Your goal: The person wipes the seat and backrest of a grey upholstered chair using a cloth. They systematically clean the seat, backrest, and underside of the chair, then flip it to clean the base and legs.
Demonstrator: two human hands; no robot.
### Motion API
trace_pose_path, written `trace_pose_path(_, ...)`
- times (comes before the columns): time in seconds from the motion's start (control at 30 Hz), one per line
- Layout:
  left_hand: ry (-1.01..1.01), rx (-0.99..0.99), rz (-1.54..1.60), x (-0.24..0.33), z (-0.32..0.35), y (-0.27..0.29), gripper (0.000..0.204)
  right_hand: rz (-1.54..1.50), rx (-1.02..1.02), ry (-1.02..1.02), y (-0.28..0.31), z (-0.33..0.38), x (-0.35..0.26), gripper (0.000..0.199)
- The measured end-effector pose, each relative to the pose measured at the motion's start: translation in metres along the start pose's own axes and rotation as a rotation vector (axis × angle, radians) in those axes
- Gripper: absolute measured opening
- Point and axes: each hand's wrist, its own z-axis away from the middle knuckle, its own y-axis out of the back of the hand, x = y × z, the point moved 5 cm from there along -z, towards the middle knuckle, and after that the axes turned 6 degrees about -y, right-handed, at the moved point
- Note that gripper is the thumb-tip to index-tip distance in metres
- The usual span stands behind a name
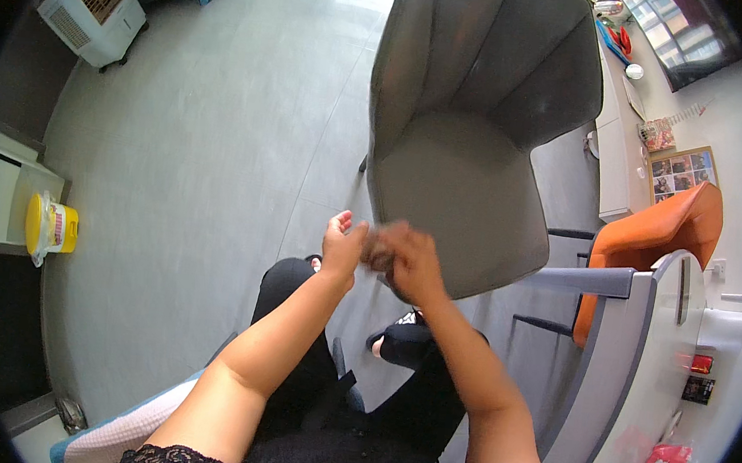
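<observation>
My left hand (344, 245) is raised in front of my knees, palm turned toward my right hand, with its fingers bent loosely upward and apart from the thumb. Close beside it, my right hand (413, 258) is smeared by motion, its fingers curled around a small dark brownish thing (376, 252) too blurred to name. Whether that thing touches my left palm, I cannot tell. Both hands are over the near left edge of a grey padded chair (459, 195), which faces me with a bare seat.
An orange chair (657, 225) stands at the right by a white table with a grey edge (594, 281). A yellow bucket (57, 228) sits at the left wall. Farther back is a white air cooler (97, 13). Beyond the orange chair runs a low white cabinet (615, 157).
</observation>
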Motion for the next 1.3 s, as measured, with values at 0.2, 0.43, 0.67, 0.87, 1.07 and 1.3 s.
trace_pose_path(0.2,-0.125,0.039,-0.116,0.045,-0.023,-0.031,0.061,0.413,0.165,-0.002,-0.039,-0.106,0.069,0.045)
trace_pose_path(0.43,-0.438,0.051,-0.187,0.07,-0.06,-0.042,0.07,0.066,-0.271,0.286,-0.054,0.03,0.023,0.037)
trace_pose_path(0.67,-1.245,0.148,-0.425,0.19,-0.054,-0.082,0.079,0.1,0.377,0.129,0.167,-0.03,0.084,0.049)
trace_pose_path(0.87,-1.494,0.172,-0.785,0.275,-0.058,-0.129,0.073,0.486,0.691,0.274,0.312,-0.162,0.107,0.06)
trace_pose_path(1.07,-1.414,0.223,-0.933,0.269,-0.066,-0.135,0.072,0.951,0.849,0.163,0.295,-0.22,0.191,0.044)
trace_pose_path(1.3,-1.465,0.237,-0.921,0.271,-0.064,-0.138,0.071,0.816,0.472,0.043,0.157,-0.151,0.283,0.045)
